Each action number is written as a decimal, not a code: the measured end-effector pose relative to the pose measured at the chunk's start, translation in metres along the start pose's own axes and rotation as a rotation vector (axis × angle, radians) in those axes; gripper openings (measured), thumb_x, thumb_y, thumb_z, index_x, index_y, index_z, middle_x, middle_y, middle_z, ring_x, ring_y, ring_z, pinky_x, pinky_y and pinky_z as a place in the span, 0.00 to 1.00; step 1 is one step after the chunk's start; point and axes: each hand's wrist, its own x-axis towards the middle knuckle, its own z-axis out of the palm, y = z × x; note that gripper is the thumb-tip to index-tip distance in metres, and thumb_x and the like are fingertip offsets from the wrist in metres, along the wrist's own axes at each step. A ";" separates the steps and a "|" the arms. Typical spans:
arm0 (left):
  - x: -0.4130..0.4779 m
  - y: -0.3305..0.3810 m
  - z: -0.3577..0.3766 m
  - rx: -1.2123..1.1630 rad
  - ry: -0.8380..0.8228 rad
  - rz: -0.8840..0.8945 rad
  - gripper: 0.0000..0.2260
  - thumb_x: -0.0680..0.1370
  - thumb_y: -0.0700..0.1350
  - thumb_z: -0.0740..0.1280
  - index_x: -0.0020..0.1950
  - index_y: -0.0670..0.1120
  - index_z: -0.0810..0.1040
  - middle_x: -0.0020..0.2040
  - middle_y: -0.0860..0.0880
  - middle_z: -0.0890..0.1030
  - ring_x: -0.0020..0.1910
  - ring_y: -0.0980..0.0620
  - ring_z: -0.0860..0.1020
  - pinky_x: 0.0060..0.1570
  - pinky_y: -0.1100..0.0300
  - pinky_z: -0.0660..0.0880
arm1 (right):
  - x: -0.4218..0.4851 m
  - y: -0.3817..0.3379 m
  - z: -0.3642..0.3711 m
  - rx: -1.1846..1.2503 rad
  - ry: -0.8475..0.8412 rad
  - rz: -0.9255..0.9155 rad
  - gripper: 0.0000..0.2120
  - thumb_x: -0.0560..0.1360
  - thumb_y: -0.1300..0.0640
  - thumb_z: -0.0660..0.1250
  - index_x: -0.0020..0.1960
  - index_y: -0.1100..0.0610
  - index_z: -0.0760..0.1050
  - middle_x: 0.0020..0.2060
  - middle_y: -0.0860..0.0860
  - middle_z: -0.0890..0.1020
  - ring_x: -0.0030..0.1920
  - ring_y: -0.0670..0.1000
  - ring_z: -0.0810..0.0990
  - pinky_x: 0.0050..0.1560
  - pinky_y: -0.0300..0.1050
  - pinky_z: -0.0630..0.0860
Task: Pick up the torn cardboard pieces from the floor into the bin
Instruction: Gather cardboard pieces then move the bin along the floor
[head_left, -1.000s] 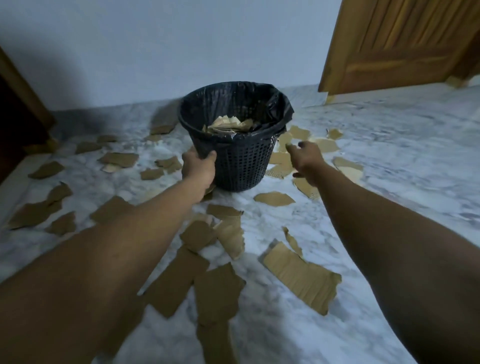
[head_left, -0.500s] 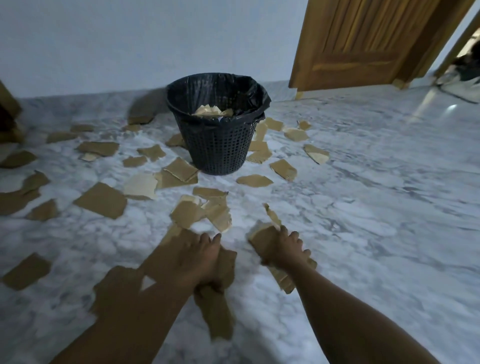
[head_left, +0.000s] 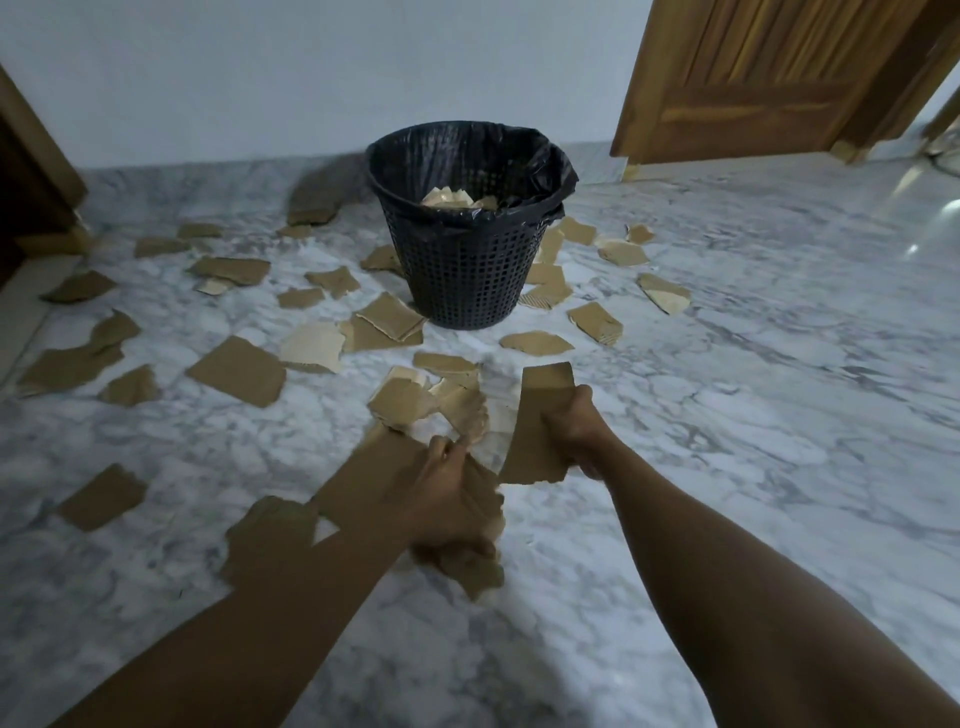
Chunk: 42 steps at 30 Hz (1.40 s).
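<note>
I see my right hand (head_left: 570, 432) low over the floor (head_left: 753, 415), fingers curled tight round a long piece (head_left: 540, 415) of cardboard. It stands almost straight up in the grip. My left hand (head_left: 451, 501) is just beside it, nearer to me. It holds a torn piece (head_left: 475, 571) that sticks out below the fist. That part is blurry, so I cannot tell how the fingers lie. The bin (head_left: 467, 275) stands farther off, near the wall (head_left: 311, 67). It has a black bag in it, and scraps (head_left: 449, 198) lie inside. Many loose pieces (head_left: 236, 371) lie on the floor all round the bin and to my left. A wooden door (head_left: 753, 78) is at the far right.
</note>
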 end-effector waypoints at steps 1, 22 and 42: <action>-0.002 -0.003 0.006 0.094 -0.036 0.003 0.49 0.55 0.69 0.72 0.71 0.52 0.62 0.65 0.51 0.66 0.65 0.46 0.69 0.63 0.50 0.70 | -0.004 -0.001 0.000 0.011 -0.004 -0.011 0.20 0.79 0.60 0.61 0.66 0.60 0.56 0.60 0.59 0.70 0.57 0.60 0.76 0.46 0.63 0.82; 0.038 -0.001 0.004 0.384 -0.173 -0.077 0.57 0.50 0.61 0.83 0.72 0.48 0.59 0.66 0.47 0.72 0.65 0.43 0.71 0.61 0.46 0.72 | -0.011 0.029 -0.025 -0.231 -0.085 0.081 0.19 0.77 0.56 0.61 0.65 0.62 0.72 0.55 0.58 0.79 0.54 0.59 0.79 0.55 0.55 0.78; -0.045 -0.139 -0.056 0.187 -0.178 -0.653 0.47 0.64 0.63 0.77 0.75 0.43 0.62 0.73 0.41 0.61 0.67 0.41 0.68 0.65 0.52 0.71 | -0.043 0.020 0.096 -0.656 -0.037 0.167 0.31 0.73 0.49 0.68 0.73 0.53 0.63 0.67 0.57 0.66 0.69 0.61 0.64 0.66 0.63 0.63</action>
